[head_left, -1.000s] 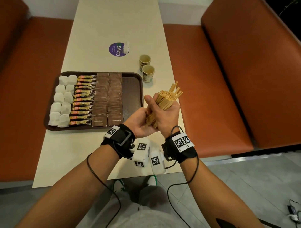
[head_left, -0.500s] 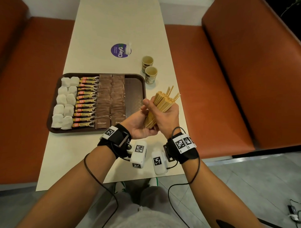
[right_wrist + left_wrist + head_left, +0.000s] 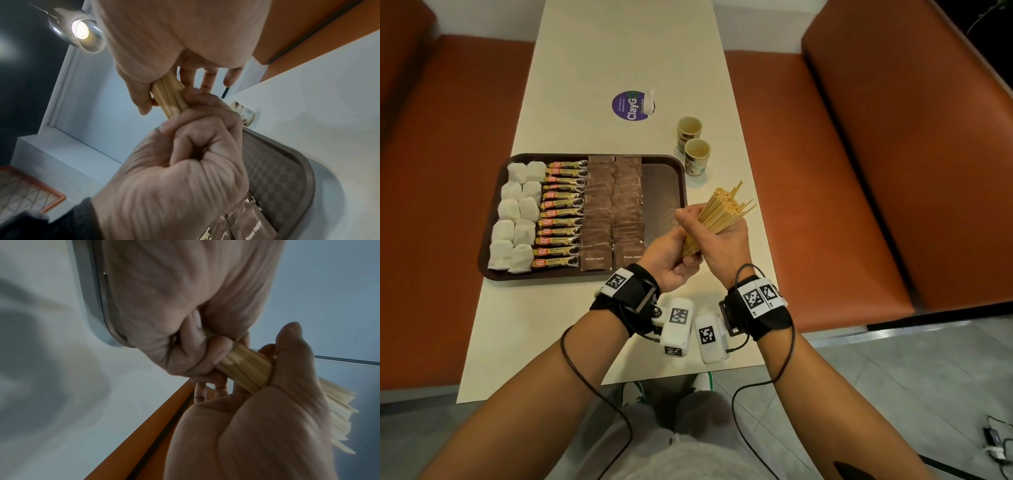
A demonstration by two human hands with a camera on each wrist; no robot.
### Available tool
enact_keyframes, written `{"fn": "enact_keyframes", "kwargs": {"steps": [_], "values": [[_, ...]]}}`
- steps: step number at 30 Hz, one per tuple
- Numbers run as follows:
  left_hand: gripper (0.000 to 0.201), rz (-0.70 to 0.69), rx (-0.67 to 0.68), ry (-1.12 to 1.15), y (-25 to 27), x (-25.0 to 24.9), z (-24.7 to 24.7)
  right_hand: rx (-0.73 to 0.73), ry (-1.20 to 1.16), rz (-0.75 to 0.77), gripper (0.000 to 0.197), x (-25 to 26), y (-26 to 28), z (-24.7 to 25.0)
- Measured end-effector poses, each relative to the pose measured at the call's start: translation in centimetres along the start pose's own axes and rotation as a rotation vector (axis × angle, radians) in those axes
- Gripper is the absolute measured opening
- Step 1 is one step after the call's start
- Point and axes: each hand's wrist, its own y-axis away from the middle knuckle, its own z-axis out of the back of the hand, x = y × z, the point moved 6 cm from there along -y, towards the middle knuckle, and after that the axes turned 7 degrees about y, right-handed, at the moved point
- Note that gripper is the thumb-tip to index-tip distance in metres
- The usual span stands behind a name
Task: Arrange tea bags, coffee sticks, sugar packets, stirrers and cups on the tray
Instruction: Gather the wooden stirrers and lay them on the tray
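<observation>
Fingers (image 3: 690, 219) round stirrers (image 3: 722, 212) above table (image 3: 619, 51)

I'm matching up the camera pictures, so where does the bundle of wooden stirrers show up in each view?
Head: stirrers right of centre, beside the tray.
Left wrist: stirrers centre-right, between both hands.
Right wrist: stirrers upper centre.
Shared landmark: the left hand gripping the bundle's near end.
</observation>
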Motion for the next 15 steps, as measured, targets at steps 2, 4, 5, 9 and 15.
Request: {"fn": "enact_keyframes", "kwargs": {"steps": [2, 4, 5, 9, 15], "values": [[0.022, -0.003, 0.011, -0.001, 0.2, -0.2, -0.1, 0.032, 0.020, 0.022, 0.015, 0.2, -0.1, 0.0], [0.026, 0.009, 0.000, -0.020, 0.1, -0.1, 0.1, 0.038, 0.023, 0.037, 0.019, 0.6, -0.1, 0.2], [0.027, 0.012, -0.016, -0.032, 0.0, -0.1, 0.4, 0.035, 0.013, 0.051, 0.025, 0.8, 0.0, 0.3], [0.015, 0.047, -0.159, -0.071, 0.1, -0.1, 2.1, -0.045, 0.026, 0.202, 0.051, 2.8, -0.3, 2.2], [0.022, 0.014, -0.226, -0.163, 0.4, -0.4, 2.8, 0.056, 0.467, 0.391, 0.037, 5.3, -1.3, 2.2]]}}
